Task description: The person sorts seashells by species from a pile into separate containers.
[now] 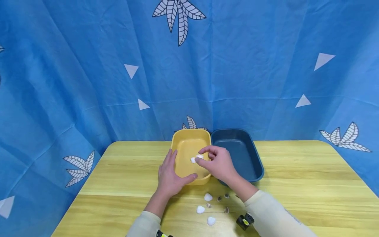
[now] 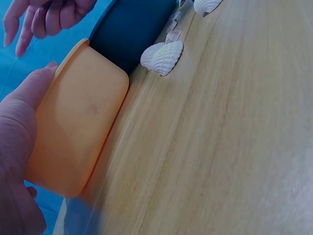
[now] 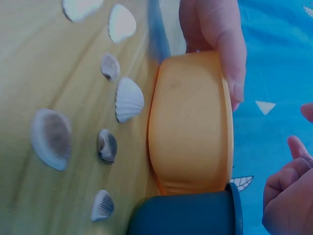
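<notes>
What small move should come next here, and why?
Probably move the right hand to the nearest white seashell on the wooden table: other white seashells appear to lie below that hand in the yellow tray, and neither wrist view shows it gripping one.

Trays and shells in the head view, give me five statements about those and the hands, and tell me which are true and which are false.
1. The yellow tray is left of the blue tray. True.
2. A wide gap separates the two trays. False: they stand side by side, close against each other.
3. A white shell lies in the yellow tray. True.
4. Every shell is in a tray. False: other shells lie on the table.
5. The left hand touches the yellow tray. True.
</notes>
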`<state>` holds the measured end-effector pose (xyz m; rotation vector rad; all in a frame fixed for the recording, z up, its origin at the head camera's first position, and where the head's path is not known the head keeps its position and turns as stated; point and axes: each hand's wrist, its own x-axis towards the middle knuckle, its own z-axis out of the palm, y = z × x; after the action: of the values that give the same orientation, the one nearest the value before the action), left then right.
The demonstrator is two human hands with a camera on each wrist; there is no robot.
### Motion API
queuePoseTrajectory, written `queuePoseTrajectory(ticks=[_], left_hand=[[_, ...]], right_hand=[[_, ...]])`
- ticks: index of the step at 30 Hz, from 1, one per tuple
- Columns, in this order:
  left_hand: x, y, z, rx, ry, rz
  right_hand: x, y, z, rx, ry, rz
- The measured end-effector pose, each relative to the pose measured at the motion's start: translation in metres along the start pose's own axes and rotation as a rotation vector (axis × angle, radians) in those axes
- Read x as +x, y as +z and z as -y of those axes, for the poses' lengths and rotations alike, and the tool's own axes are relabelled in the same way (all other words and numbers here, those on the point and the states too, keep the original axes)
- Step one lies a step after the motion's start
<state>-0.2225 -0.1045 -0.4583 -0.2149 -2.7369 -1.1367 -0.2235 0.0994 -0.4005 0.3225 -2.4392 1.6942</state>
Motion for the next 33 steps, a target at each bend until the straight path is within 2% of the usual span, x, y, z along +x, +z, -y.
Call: queuePoseTrajectory(ticks=[4, 17, 33], left_hand=[[0.000, -0.001, 0.001, 0.001, -0.001, -0.002], [-0.002, -0.001, 0.001, 0.000, -0.005, -0.004], [-0.002, 0.000, 0.000, -0.008, -0.014, 0.003]], right_hand=[[-0.010, -0.001, 0.002, 0.001, -0.037, 0.006], [-0.042, -0.007, -0.002, -0.014, -0.036, 0.027], [-0.074, -0.011, -0.027, -0.051, -0.110, 0.027]])
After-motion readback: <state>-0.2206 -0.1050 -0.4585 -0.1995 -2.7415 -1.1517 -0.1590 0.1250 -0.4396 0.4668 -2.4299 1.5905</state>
